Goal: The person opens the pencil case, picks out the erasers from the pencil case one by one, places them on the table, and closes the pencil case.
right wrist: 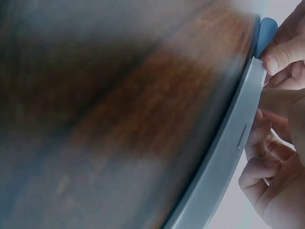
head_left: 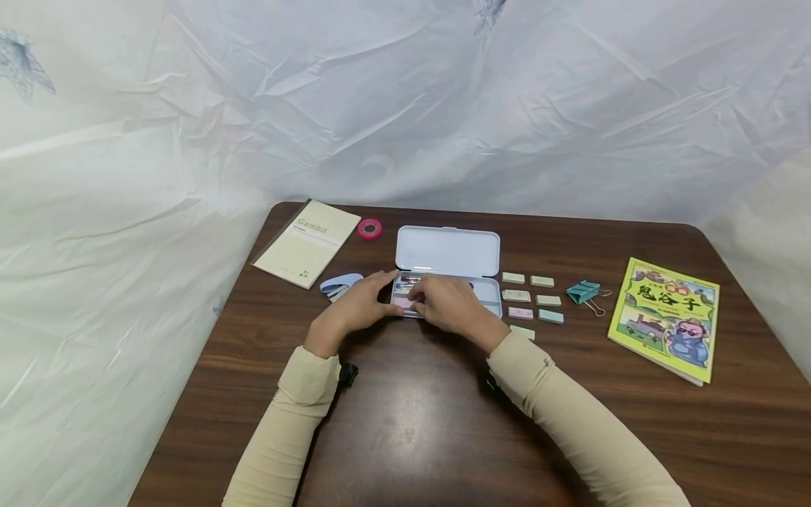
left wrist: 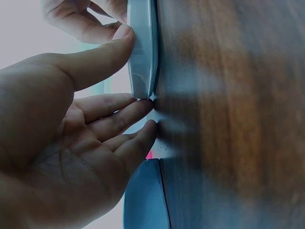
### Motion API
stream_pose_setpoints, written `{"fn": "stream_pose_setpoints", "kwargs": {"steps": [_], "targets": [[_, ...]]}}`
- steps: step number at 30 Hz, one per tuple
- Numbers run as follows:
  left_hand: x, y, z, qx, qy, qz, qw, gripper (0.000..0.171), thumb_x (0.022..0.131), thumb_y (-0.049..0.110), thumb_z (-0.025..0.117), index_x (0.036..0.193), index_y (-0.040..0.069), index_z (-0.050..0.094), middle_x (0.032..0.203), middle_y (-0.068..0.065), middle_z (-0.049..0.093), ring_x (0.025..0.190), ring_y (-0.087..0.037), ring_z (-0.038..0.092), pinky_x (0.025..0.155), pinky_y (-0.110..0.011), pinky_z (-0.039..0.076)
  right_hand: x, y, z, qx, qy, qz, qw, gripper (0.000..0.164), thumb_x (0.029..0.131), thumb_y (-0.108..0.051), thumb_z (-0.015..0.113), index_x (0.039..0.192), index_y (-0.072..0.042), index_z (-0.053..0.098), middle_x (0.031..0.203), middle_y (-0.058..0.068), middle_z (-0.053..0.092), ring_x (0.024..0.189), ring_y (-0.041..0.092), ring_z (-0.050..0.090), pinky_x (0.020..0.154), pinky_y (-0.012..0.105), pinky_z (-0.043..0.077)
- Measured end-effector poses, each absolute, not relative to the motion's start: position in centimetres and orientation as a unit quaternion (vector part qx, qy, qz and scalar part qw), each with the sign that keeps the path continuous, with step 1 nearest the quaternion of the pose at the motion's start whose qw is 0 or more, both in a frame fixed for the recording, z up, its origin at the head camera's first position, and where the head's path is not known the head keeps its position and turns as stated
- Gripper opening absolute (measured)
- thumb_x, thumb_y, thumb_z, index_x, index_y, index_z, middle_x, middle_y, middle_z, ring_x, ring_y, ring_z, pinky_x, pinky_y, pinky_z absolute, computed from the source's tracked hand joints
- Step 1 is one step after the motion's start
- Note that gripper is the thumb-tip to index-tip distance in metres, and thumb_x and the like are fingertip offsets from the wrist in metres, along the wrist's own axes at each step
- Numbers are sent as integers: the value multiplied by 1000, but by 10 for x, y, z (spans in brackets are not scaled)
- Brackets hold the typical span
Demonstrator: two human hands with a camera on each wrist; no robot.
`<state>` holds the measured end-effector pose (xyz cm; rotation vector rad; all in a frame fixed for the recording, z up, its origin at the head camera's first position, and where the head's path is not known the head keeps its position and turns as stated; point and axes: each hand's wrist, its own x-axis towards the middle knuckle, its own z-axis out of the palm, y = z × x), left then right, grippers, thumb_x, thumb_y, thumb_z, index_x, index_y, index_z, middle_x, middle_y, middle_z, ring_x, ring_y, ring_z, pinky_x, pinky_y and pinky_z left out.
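Observation:
A white pencil case (head_left: 488, 307) lies with its lid (head_left: 448, 251) flipped back, pens (head_left: 405, 284) along the far side of its tray. At its left end my left hand (head_left: 357, 303) holds the case, thumb at the near corner and fingers at the end. The left wrist view shows that thumb (left wrist: 107, 57) against the case's side wall (left wrist: 142, 52). My right hand (head_left: 448, 303) reaches into the tray with curled fingers, thumb and index at a pink eraser (head_left: 403, 303). In the right wrist view the case's wall (right wrist: 233, 129) hides its fingertips.
Several small erasers (head_left: 519, 313) lie right of the case, with a teal binder clip (head_left: 583, 291) and a yellow book (head_left: 665, 320) beyond. Left of it are a blue stapler-like object (head_left: 342, 283), a pink tape roll (head_left: 369, 228) and a notebook (head_left: 307, 243).

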<state>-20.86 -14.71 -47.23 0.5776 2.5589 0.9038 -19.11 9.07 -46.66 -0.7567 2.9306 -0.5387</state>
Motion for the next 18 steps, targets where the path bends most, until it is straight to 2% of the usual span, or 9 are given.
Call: {"fn": "stream_pose_setpoints", "kwargs": {"steps": [6, 11, 18], "targets": [[-208, -147, -472, 204, 909, 315, 183, 93, 104, 43, 85, 180, 16, 39, 185, -21, 39, 175, -42, 36, 144, -60, 32, -198, 94, -469, -245, 950, -184, 66, 19, 105, -30, 82, 121, -23, 89, 113, -4, 83, 96, 12, 72, 87, 43, 65], [-207, -147, -470, 200, 907, 321, 186, 92, 105, 42, 85, 180, 16, 39, 185, -22, 39, 175, -42, 35, 143, -61, 32, -203, 96, -476, -244, 952, -174, 66, 18, 104, -31, 81, 119, -27, 89, 108, -9, 79, 93, 9, 69, 84, 39, 62], [-206, -147, -468, 202, 905, 324, 187, 91, 105, 40, 85, 180, 15, 39, 185, -23, 38, 175, -43, 35, 143, -61, 32, -204, 97, -474, -250, 949, -177, 71, 19, 103, -29, 80, 119, -23, 88, 107, -8, 80, 92, 10, 69, 83, 37, 63]]}}
